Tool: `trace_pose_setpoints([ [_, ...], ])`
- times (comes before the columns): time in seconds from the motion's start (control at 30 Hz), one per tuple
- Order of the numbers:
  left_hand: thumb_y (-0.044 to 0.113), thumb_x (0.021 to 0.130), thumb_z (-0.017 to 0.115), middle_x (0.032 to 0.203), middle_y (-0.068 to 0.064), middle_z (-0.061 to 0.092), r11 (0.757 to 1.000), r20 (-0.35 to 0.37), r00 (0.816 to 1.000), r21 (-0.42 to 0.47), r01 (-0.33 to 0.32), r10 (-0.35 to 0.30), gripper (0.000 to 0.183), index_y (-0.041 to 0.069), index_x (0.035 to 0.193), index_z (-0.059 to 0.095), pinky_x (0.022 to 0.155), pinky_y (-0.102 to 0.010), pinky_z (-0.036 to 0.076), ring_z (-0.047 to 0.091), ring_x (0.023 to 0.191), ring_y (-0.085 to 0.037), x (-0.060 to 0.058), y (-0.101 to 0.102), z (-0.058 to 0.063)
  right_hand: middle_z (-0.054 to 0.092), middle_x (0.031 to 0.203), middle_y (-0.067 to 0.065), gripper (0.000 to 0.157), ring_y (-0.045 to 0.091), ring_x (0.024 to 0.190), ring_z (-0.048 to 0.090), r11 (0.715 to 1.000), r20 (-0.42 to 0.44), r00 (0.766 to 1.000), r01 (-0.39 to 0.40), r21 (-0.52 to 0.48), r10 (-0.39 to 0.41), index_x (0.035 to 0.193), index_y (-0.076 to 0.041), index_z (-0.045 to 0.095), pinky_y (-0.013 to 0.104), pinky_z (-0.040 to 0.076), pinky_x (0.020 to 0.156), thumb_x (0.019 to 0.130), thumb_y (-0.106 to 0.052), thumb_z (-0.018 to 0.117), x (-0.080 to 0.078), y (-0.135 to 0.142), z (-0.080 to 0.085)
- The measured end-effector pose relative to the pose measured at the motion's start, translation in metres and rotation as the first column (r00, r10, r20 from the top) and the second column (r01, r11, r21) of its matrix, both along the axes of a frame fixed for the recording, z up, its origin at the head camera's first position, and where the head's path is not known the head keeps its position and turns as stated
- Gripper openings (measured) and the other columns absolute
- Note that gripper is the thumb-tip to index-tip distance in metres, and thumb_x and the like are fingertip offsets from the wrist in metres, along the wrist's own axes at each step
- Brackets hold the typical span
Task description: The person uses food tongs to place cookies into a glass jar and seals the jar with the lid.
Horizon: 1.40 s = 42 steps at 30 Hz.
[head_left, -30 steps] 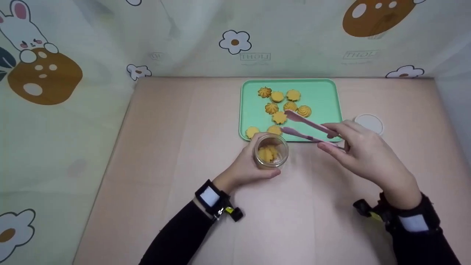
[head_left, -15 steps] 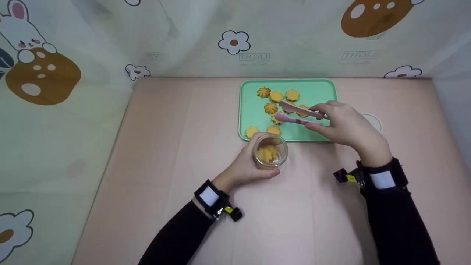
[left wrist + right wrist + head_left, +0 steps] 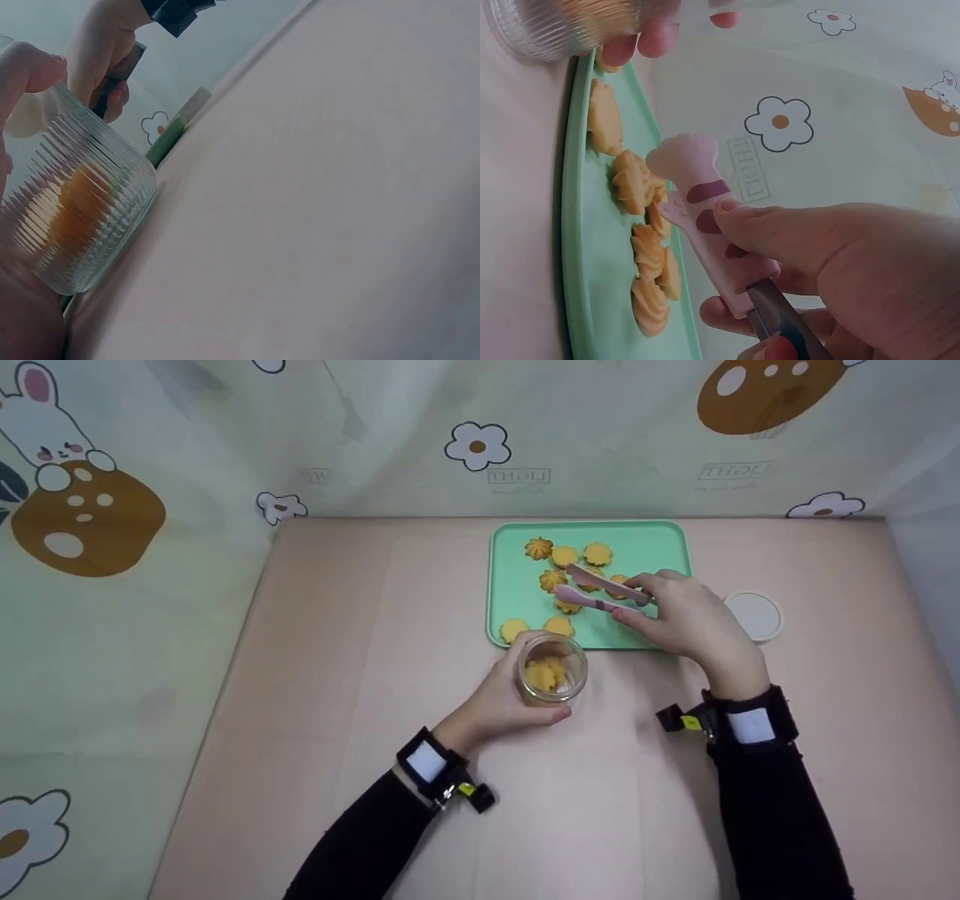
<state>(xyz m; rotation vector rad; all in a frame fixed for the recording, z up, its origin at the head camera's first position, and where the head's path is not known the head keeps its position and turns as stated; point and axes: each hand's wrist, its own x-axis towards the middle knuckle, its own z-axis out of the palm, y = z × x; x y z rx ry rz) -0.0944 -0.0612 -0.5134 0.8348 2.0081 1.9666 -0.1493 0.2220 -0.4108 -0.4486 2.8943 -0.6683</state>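
My left hand [image 3: 502,701] grips a clear ribbed glass jar [image 3: 112,195], its mouth facing up toward the head camera. Some yellow cookies [image 3: 545,673] lie inside the jar. In my right hand [image 3: 694,622] is a pair of pink paw-tipped tongs [image 3: 705,202], pinched between thumb and fingers. Their tips are spread apart over the cookies on the green tray [image 3: 660,540]. Several flower-shaped and swirled cookies [image 3: 649,251] lie on that tray. The tongs partly cover a cookie [image 3: 568,606] near the tray's middle; whether they touch it I cannot tell.
A round white lid [image 3: 754,616] lies on the table right of the tray, close to my right hand. The pale pink table [image 3: 337,660] ends at a printed curtain [image 3: 375,442] along the back and left. The jar is just in front of the tray's near edge.
My right hand has moved left and away from me with the tongs, from near the jar to over the cookies on the tray. My left hand and the jar have stayed in place.
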Motion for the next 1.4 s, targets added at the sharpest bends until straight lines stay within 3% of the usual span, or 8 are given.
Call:
trace_pose_setpoints([
  [0.33,0.019,0.079,0.099,0.148,0.002,0.062,0.999,0.004,1.0,-0.032,-0.021,0.021,0.092,0.019,0.154,0.047,0.127,-0.04,0.037,0.055,0.142,-0.017,0.0024,-0.0007,0.0001,0.071,0.119,0.026,0.057,0.042,0.108,0.068,1.0,0.015,1.0,0.004,0.031,-0.004,0.141,0.002,0.068,0.063,0.056,0.089,0.106,-0.042,0.072,0.0014,-0.0028,-0.0009],
  [0.8,0.015,0.078,0.099,0.148,-0.001,0.062,1.0,0.003,1.0,-0.003,-0.004,0.004,0.093,0.016,0.154,0.045,0.128,-0.042,0.037,0.055,0.142,-0.021,0.0011,-0.0014,-0.0009,0.07,0.119,0.025,0.057,0.041,0.105,0.067,0.999,0.053,0.998,0.012,0.035,-0.014,0.142,0.002,0.067,0.062,0.055,0.086,0.105,-0.042,0.073,0.0003,-0.0043,-0.0007],
  [1.07,0.015,0.078,0.099,0.147,-0.001,0.062,1.0,0.012,1.0,-0.008,-0.003,0.003,0.093,0.016,0.154,0.045,0.127,-0.042,0.038,0.055,0.142,-0.02,0.0014,-0.001,-0.0003,0.075,0.111,0.022,0.05,0.036,0.098,0.066,0.998,0.069,0.996,-0.061,0.017,0.06,0.135,0.003,0.072,0.058,0.055,0.084,0.104,-0.036,0.076,-0.0014,-0.0009,-0.002],
  [1.4,0.017,0.077,0.1,0.149,0.001,0.061,1.0,0.009,1.0,-0.016,-0.011,0.011,0.094,0.02,0.154,0.045,0.127,-0.042,0.038,0.054,0.142,-0.019,0.0013,-0.0007,0.0,0.076,0.111,0.022,0.04,0.041,0.102,0.07,0.995,0.048,0.994,-0.1,0.006,0.1,0.125,0.003,0.072,0.061,0.056,0.088,0.104,-0.031,0.076,-0.0019,0.0021,-0.0029],
])
